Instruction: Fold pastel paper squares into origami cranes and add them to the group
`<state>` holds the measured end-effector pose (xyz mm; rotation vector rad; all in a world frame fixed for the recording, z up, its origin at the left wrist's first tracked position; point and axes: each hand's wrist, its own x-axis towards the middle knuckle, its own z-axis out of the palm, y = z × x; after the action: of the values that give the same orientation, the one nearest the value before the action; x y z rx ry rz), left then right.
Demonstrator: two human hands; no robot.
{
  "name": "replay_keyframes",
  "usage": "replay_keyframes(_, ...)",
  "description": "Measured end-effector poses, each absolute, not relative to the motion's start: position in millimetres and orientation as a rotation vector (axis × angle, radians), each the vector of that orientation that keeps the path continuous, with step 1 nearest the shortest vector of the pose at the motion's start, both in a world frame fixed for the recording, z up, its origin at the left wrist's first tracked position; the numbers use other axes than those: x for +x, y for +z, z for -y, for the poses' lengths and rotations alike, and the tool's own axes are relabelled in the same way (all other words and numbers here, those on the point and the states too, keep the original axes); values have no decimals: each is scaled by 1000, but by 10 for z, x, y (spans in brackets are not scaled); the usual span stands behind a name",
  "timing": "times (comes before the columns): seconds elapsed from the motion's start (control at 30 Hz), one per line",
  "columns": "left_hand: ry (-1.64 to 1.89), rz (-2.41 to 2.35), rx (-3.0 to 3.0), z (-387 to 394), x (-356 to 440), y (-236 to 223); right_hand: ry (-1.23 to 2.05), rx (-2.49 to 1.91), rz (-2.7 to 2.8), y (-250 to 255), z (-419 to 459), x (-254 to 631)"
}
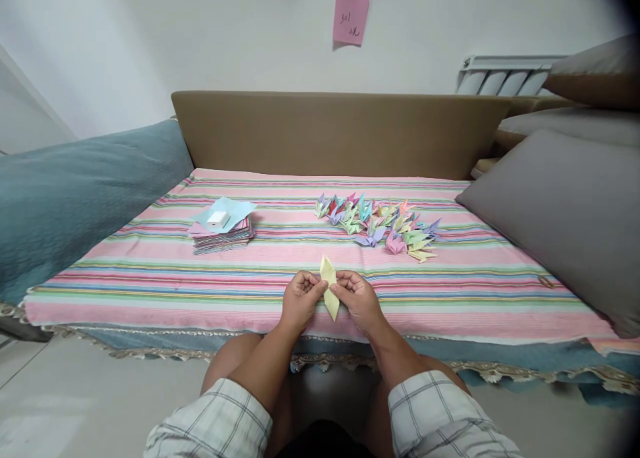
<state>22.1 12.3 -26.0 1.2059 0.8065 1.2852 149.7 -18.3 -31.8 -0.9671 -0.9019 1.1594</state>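
A pale yellow, partly folded piece of paper (329, 287) stands upright as a long diamond between my two hands. My left hand (300, 299) pinches its left side with curled fingers. My right hand (358, 298) pinches its right side the same way. Both hands hover over the near edge of a pink striped cloth (280, 271) on a sofa bed. Farther back lies a heap of several folded paper cranes (380, 225) in pastel colours. At the back left sits a stack of coloured paper sheets (223, 230) with a small white box (218, 219) on top.
A grey cushion (565, 211) lies at the right edge of the cloth. A teal blanket (75, 191) covers the left side. The brown sofa back (330, 133) runs along the rear. A pink note (351, 18) hangs on the wall. My knees are below the cloth's edge.
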Motion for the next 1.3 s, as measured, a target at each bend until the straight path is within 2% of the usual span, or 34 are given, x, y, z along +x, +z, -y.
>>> replay_keyframes(0.13, 1478, -936, 1472, -122, 234, -299, 1012, -1010, 890, -310, 178, 1499)
replay_keyframes(0.33, 1316, -935, 1658, -77, 231, -285, 796, -1057, 956, -288, 210, 1472)
replay_keyframes(0.53, 1163, -865, 1499, -57, 200, -255, 682, -1072, 1116, -305, 240, 1458)
replay_keyframes(0.8, 1174, -808, 1205, -71, 219, -192, 451, -1056, 1404, -257, 321, 1466)
replay_keyframes(0.97, 1152, -803, 1151, -93, 199, -180, 490, -1097, 1362, -284, 314, 1473)
replay_keyframes(1.17, 1117, -803, 1139, -126, 180, -184, 782, -1026, 1310, -284, 281, 1497)
replay_keyframes(1.3, 1099, -745, 1126, -132, 177, -201, 792, -1049, 1283, -283, 275, 1525)
